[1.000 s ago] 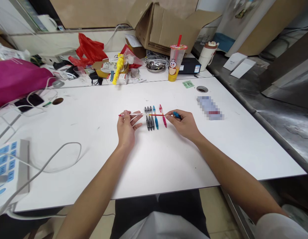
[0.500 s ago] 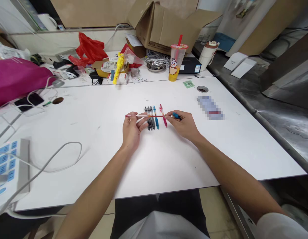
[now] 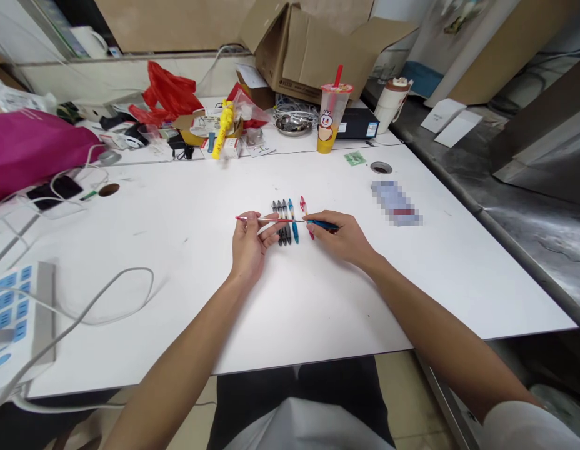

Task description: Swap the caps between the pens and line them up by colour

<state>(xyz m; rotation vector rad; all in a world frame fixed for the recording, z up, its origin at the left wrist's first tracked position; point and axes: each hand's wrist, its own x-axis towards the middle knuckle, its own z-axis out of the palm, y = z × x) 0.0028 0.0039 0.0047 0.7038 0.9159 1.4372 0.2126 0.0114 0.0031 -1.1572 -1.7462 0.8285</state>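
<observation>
Fingers nearly closed, my left hand (image 3: 247, 242) pinches a slim red refill (image 3: 271, 220) while my right hand (image 3: 342, 236) grips a blue barrel (image 3: 324, 224). Light and flexible, the refill wants holding near its middle, held across the row of pens (image 3: 285, 232) on the white table (image 3: 177, 269).

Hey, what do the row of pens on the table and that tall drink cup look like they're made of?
The pens look like moulded plastic, going by their smooth, glossy barrels, though the small clips can't be judged from here. The drink cup looks like thin clear plastic, since the yellow drink and red straw show through it.
</observation>
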